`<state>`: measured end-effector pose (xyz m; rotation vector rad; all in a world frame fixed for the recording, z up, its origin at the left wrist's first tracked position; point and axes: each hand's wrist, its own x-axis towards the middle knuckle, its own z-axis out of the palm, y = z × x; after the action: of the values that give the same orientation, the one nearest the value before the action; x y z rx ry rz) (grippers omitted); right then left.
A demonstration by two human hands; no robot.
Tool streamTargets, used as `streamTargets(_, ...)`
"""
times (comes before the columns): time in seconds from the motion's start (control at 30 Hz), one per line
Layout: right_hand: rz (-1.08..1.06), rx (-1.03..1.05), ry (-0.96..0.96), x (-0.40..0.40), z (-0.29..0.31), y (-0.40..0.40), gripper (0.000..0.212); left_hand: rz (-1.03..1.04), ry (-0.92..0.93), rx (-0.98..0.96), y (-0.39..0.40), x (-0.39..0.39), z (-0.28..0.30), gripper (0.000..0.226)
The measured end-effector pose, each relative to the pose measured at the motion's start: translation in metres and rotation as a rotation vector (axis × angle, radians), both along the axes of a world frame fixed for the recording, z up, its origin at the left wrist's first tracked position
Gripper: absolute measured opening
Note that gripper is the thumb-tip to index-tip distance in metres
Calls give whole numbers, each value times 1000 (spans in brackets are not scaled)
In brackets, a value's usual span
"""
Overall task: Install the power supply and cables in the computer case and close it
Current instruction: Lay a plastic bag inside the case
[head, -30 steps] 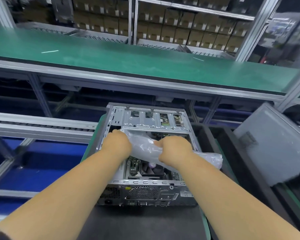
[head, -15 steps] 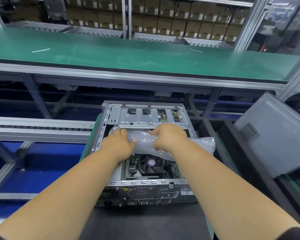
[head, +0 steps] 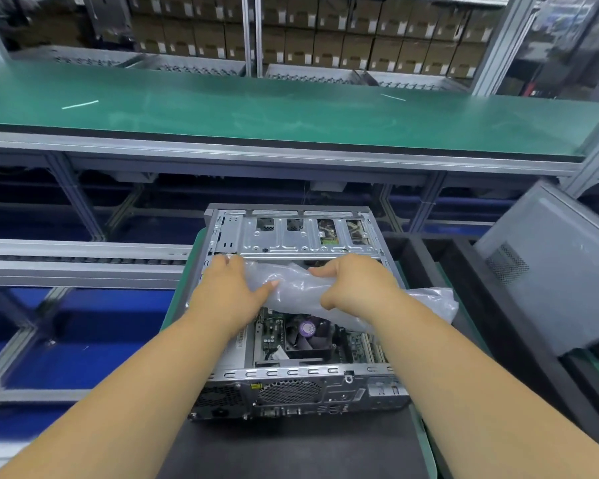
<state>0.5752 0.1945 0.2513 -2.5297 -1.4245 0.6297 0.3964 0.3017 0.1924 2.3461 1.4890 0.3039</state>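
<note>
Both hands (fingers curled) on plastic bag (head: 294, 288)

Two bare forearms entered from bottom edge of frame, one at each side. No sleeves showed on either forearm up to frame edge. No gloves worn on left hand (head: 234, 293) or right hand (head: 355, 285). No rings, watch or wrist strap could be made out. Left thumb (head: 268, 286) showed short, plain nail; other nails too blurred or hidden to judge. No marks, tape or labels were visible on hands or arms.
</note>
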Motion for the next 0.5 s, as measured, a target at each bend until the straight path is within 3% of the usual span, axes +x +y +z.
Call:
streamTargets(0.13, -42, 14, 65, 1, 2, -7, 64, 64, -11, 142, -4, -8, 0, 72)
streamTargets(0.27, -131, 79, 105, -2, 2, 4, 60, -263, -125, 294, -7, 2, 6, 54)
streamTargets(0.37, -205, 134, 188, -1, -3, 9, 56, -557, -134, 192, -12, 19, 6, 81)
streamTargets(0.5, -240, 151, 246, -4, -16, 6, 60, -647, 40, 125, -10, 46, -4, 107)
